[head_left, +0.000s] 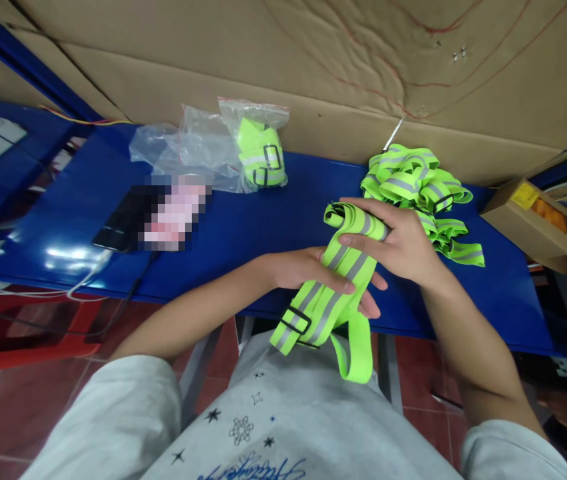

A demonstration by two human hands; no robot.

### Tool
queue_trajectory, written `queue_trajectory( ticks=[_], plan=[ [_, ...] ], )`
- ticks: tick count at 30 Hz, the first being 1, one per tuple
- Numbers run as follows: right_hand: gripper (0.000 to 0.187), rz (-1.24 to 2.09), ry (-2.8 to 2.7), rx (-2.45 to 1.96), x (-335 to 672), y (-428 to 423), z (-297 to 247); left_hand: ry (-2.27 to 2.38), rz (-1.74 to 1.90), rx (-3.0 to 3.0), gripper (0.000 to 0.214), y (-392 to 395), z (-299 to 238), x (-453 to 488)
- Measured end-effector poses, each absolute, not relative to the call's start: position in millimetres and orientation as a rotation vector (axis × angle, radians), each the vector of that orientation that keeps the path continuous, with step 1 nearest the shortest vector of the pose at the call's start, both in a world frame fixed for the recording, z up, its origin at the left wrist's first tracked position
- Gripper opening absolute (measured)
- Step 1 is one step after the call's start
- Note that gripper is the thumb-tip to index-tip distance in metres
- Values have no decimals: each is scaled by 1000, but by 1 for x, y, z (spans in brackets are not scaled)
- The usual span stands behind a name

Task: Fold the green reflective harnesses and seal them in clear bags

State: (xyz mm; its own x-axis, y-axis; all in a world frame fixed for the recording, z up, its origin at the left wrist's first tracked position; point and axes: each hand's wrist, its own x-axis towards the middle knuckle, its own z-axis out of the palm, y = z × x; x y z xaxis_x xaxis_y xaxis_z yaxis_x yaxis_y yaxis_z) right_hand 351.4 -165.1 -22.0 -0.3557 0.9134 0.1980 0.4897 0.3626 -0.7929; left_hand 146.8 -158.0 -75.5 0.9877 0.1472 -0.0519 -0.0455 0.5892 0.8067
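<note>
Head view: my right hand [401,240] grips the rolled end [366,225] of the neon strap [331,308], thumb on the near side and index finger over the top, probably to keep the coil from springing loose. My left hand [301,268] is closed around the flat layers lower down, thumb laid across them and fingertips poking out past the far edge from underneath, seemingly so the bands stay stacked. So the strap lies within both my grasps, sloping from the roll down towards my shirt; its black buckle [295,321] and a loose loop [361,353] hang free below my left fingers. It is held over the front edge of the blue table [313,187], likely for room to handle it. Behind my right hand sits a strap pile [403,177], perhaps kept there for easy reach.
</note>
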Motion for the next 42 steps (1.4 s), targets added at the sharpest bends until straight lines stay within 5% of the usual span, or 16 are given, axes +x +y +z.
queue_trajectory(
  ticks=[3, 9, 14, 21, 30, 37, 42],
  plan=[
    [34, 1014, -1884, -1254, 353, -166, -2, 177, 153, 1101, 41, -157, -67, 144],
    [39, 1622, -1486, -1318, 362, -151, -19, 213, 228, 1339, 43, -148, -82, 142],
    [42, 1500, -1447, -1350, 366, -145, -51, 315, 260, 1466, 42, -143, -93, 139],
    [52, 1734, -1292, -1271, 363, -148, -60, 339, 285, 1471, 34, -143, -87, 141],
    [39, 940, -1786, -1353, 359, -154, -69, 341, 344, 1429, 40, -145, -97, 139],
    [104, 610, -2340, -1348, 357, -171, -67, 313, 363, 1459, 39, -138, -105, 141],
    [79, 515, -2199, -1288, 356, -168, -67, 384, 371, 1187, 39, -144, -99, 141]
  ],
)
